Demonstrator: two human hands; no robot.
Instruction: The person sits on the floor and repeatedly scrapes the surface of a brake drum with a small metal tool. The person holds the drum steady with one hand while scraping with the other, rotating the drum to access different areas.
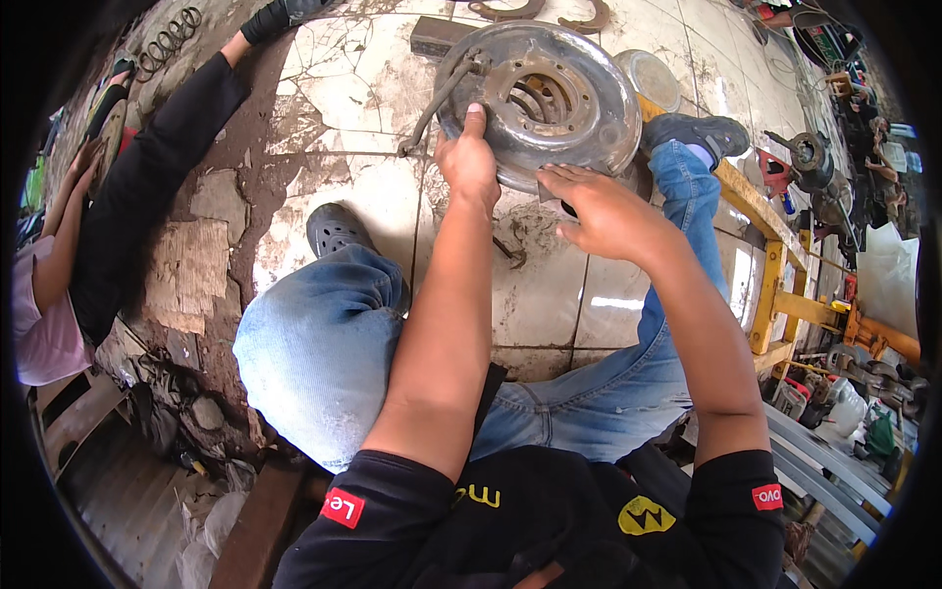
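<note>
The disc, a dark, worn metal part with a round central opening ringed by small holes, is at 12 o'clock from the wearer, in front of the knees and over the tiled floor. All clock positions below are taken from the disc's centre. The left hand is clamped on the rim at 8 o'clock, thumb on the upper face, remaining fingers hidden below. The right hand lies at the rim between 5 and 6 o'clock, fingers extended and thumb apart; a small grey piece shows beneath the fingers, and whether it is gripped cannot be told. The two hands are apart from each other. A bent rod lies along the disc at 9 o'clock. A metal block is located near the rim at 10 o'clock. One curved piece is at 1 o'clock. A round lid is just beside the rim between 2 and 3 o'clock. The wearer's shoes are positioned at 3 o'clock (right shoe) and 8 o'clock (left clog). Farther out, a yellow frame stands at 4 o'clock and a hub at 3 o'clock. At 9 o'clock, well apart, a co-worker in black trousers sits; a coil spring lies beyond, between 9 and 10 o'clock.
</note>
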